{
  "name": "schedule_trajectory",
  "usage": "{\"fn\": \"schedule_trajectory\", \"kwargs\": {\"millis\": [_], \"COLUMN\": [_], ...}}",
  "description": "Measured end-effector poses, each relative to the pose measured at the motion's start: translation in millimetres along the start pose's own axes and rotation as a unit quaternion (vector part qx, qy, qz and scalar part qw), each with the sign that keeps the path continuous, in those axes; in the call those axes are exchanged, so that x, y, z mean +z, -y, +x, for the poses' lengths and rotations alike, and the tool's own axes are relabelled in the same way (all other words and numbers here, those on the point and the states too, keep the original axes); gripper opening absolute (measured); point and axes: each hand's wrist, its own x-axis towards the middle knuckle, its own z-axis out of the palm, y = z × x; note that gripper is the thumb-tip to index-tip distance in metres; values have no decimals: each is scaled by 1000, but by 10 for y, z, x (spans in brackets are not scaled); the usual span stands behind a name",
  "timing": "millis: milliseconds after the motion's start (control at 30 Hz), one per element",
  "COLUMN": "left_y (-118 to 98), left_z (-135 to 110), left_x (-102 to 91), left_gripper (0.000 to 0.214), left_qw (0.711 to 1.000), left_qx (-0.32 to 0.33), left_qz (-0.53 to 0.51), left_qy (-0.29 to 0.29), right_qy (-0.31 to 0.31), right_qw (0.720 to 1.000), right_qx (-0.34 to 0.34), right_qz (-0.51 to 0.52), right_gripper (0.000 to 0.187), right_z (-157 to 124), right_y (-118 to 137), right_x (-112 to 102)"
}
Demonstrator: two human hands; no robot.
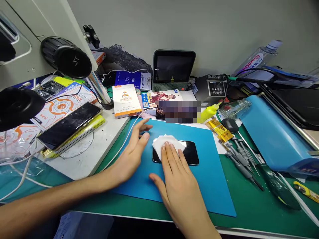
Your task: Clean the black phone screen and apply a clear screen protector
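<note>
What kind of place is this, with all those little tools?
Probably a phone-repair workplace: a flat, black-screened phone lies on a thin, bright blue mat, slim grey metal screwdrivers lie to the right, and a big off-white machine with black knobs stands at upper left.

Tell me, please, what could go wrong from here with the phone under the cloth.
The phone might slide on the mat, as the right hand lies on the cloth over it while the left hand does not steady it.
The cable beside the left hand could perhaps get snagged.

Both forearms (62, 196) are bare, and bluish clothing (79, 225) shows below.
</note>
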Motion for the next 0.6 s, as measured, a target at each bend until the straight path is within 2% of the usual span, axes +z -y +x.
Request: {"fn": "schedule_trajectory", "kwargs": {"millis": [67, 133, 333, 500, 600], "left_y": [13, 33, 109, 120, 117], "left_z": [17, 33, 52, 27, 30], "left_x": [-1, -7, -12, -2, -2], "left_gripper": [53, 54, 53, 52, 53], "left_qw": [1000, 999, 999, 997, 997], "left_qx": [0, 2, 2, 14, 6], "left_qz": [-22, -33, -41, -64, -66], "left_qy": [-20, -29, -34, -25, -31], "right_qy": [12, 10, -13, 6, 5], "right_qw": [1000, 1000, 999, 1000, 999], "right_qx": [16, 19, -37, -12, -9], "right_qz": [12, 12, -2, 28, 41], "right_gripper": [74, 73, 66, 69, 69], "right_z": [160, 190, -85, 259, 246], "right_y": [14, 59, 169, 182, 232], "right_x": [27, 32, -35, 66, 82]}}
